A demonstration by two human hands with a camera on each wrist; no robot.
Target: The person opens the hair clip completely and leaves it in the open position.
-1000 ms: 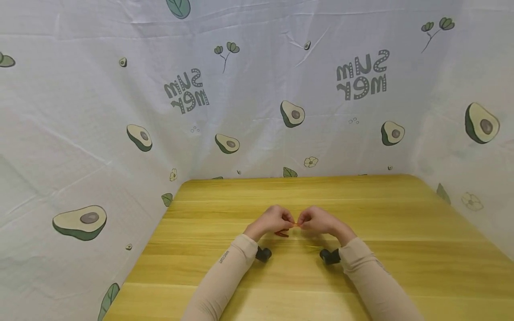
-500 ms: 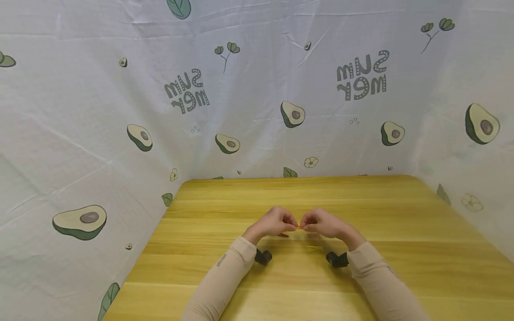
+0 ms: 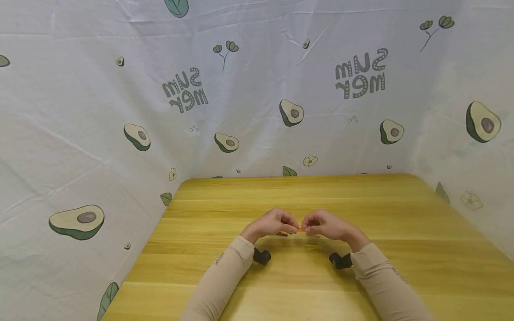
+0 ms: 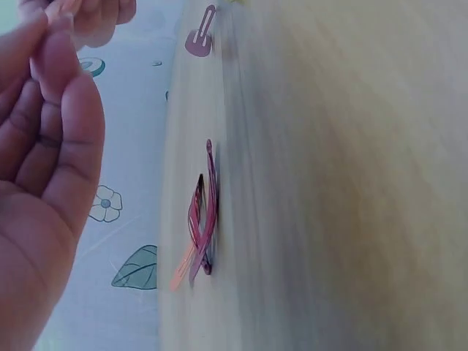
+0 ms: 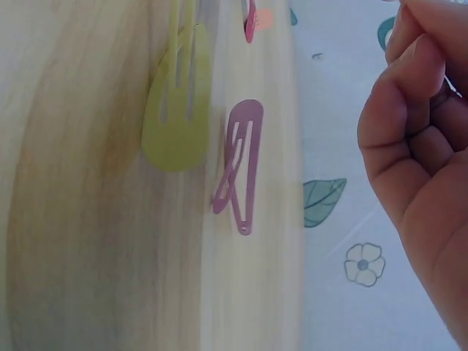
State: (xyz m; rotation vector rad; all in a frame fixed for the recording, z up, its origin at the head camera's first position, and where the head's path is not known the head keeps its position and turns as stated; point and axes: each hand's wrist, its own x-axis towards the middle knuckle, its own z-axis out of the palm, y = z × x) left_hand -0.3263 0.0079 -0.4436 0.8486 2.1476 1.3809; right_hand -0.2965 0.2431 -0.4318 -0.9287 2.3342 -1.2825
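Observation:
Between their fingertips, my left hand [image 3: 275,223] and right hand [image 3: 327,224] pinch a thin orange hair clip [image 3: 301,229] from opposite ends, just above the table. Fingers cover most of it. Below the left hand lie red snap hair clips [image 4: 208,212], crossed over each other, with a light orange clip [image 4: 183,269] beside them. A mauve snap clip [image 5: 252,161], its inner tongue sprung out, rests on the table under the right hand. Closer to the right wrist camera is a yellow snap clip [image 5: 175,139].
The wooden table [image 3: 241,196] extends around both hands. A white cloth with avocado prints [image 3: 257,89] hangs behind it and at both sides. Black wrist cameras jut inward below each hand, the left camera [image 3: 262,257] and the right camera [image 3: 340,261].
Both hands have shifted slightly right and toward the body, the right one more, still pinching the orange clip. The loose clips on the table appear unmoved.

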